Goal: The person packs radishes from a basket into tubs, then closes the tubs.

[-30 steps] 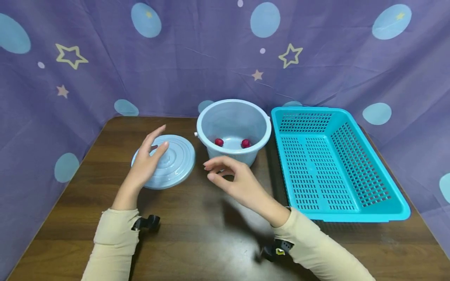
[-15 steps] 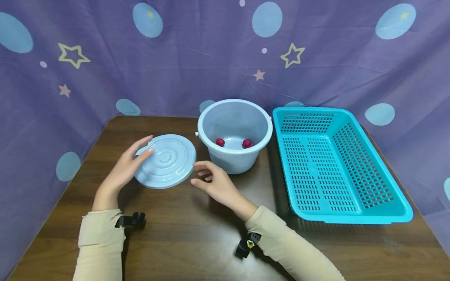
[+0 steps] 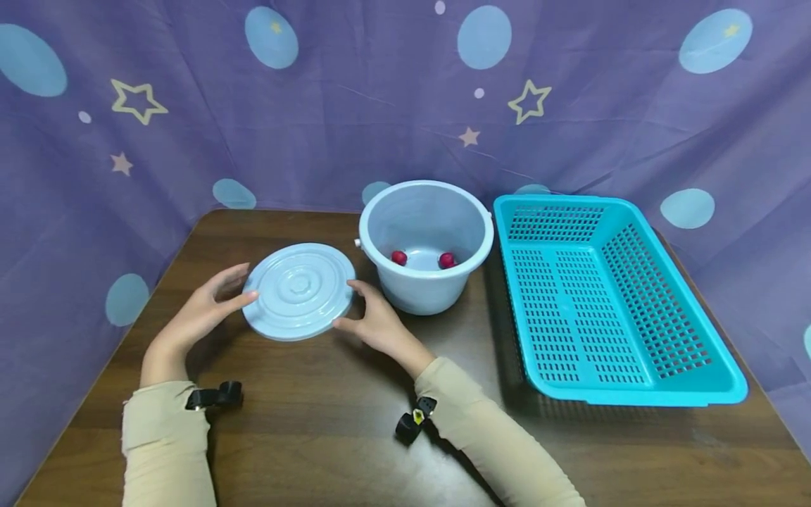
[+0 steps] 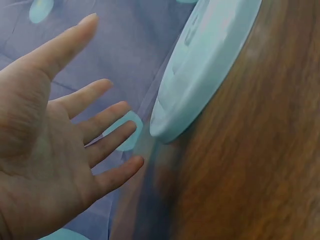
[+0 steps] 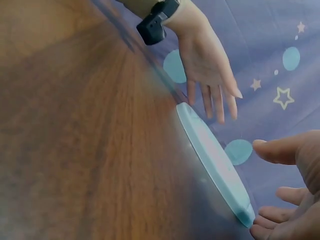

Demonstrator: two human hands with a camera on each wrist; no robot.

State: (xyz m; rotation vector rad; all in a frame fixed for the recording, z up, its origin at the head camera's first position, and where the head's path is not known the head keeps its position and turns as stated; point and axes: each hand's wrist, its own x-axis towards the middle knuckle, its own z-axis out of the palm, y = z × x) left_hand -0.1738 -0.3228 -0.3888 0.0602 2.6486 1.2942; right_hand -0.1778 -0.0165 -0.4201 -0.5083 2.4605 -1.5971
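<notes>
A light blue round lid [image 3: 300, 299] lies flat on the wooden table, its ringed top facing up. Beside its left edge is my left hand [image 3: 199, 310], thumb and fingers spread; in the left wrist view a gap separates those fingers from the lid [image 4: 200, 70]. On the opposite side, my right hand [image 3: 376, 322] has its thumb and fingers parted, fingertips right at the rim. The right wrist view shows the lid [image 5: 212, 160] edge-on between both hands. Behind the right hand stands a light blue bucket [image 3: 421, 290] with two small red round objects [image 3: 447, 260] inside.
A turquoise slotted basket [image 3: 567, 394] occupies the table's right side, close beside the bucket. Behind the table [image 3: 329, 436] hangs a purple curtain [image 3: 393, 141] with stars and blue ovals. A black wrist camera [image 3: 215, 396] sticks out from the left sleeve.
My left hand has drawn back from over the lid to beside its left edge. My right hand has moved left from before the bucket to the lid's right edge. The lid stays put.
</notes>
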